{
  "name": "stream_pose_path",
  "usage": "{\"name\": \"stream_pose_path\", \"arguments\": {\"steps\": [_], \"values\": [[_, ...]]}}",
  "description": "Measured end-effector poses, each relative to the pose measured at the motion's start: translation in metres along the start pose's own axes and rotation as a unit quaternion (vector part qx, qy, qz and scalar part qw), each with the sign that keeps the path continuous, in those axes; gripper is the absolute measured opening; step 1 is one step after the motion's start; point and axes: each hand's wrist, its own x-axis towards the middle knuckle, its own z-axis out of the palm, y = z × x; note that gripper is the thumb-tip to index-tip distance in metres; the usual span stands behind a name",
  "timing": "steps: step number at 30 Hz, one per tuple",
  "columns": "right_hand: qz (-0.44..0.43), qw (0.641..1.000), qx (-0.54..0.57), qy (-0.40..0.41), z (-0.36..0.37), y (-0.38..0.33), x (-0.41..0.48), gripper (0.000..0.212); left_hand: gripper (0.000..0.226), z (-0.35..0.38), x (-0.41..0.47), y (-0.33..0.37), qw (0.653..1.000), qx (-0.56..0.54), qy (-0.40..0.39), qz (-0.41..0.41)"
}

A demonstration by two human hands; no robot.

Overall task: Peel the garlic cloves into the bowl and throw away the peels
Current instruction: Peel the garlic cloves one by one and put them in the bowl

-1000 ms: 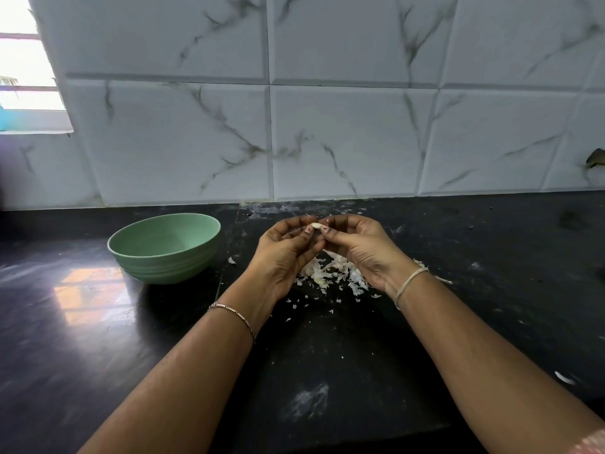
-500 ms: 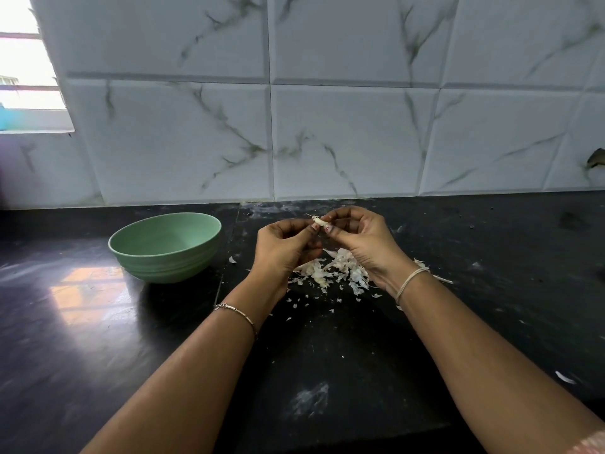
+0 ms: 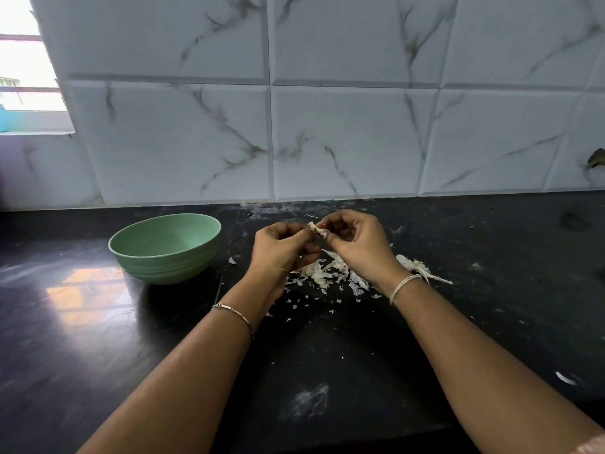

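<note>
A small garlic clove (image 3: 315, 227) with a pale flap of skin sticking up is pinched between the fingertips of both hands above the black counter. My left hand (image 3: 283, 253) grips it from the left, my right hand (image 3: 358, 247) from the right. Under the hands lies a heap of white garlic peels (image 3: 330, 273). A green bowl (image 3: 165, 248) stands to the left of my left hand; its visible inside shows no cloves.
The black counter (image 3: 343, 355) ends at a white marble-tiled wall (image 3: 327, 126). Loose peel flakes are scattered around the heap, with one stray piece (image 3: 564, 377) at the right. A window (image 3: 23, 70) is at the upper left.
Both hands have risen slightly and a flap of skin now stands up from the clove between the fingertips. The bowl and the peel heap have not moved.
</note>
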Motion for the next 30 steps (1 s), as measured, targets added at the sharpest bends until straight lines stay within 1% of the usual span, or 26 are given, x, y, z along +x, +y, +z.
{"name": "stream_pose_path", "arguments": {"steps": [3,7,11,15,17,22,26,30], "values": [[0.014,0.999,0.035,0.019,0.002,-0.001,-0.001,0.009,0.006,0.001,0.0,0.0,1.0,-0.004,-0.015,0.021],[0.057,0.994,0.089,0.04,0.0,-0.005,-0.001,0.007,0.009,0.004,-0.001,-0.002,0.998,0.021,-0.03,0.046],[0.072,0.988,0.133,0.037,-0.001,-0.01,-0.003,0.002,0.013,0.006,-0.002,-0.004,0.995,0.054,-0.033,0.08],[0.083,0.985,0.146,0.036,0.001,-0.01,-0.003,0.006,0.02,0.008,0.0,-0.006,0.977,0.162,-0.022,0.138],[0.088,0.984,0.146,0.043,0.001,-0.008,-0.002,0.005,0.017,0.007,0.001,-0.008,0.967,0.199,-0.013,0.155],[0.085,0.991,0.093,0.04,0.001,-0.004,0.0,0.006,0.015,0.006,0.004,-0.012,0.953,0.245,0.01,0.177],[0.065,0.997,0.003,0.048,0.001,0.0,0.002,0.005,0.018,0.003,0.008,-0.018,0.932,0.305,0.026,0.192],[0.042,0.995,-0.061,0.071,0.0,-0.001,0.002,0.003,0.016,0.003,0.01,-0.017,0.927,0.317,0.037,0.194]]}}
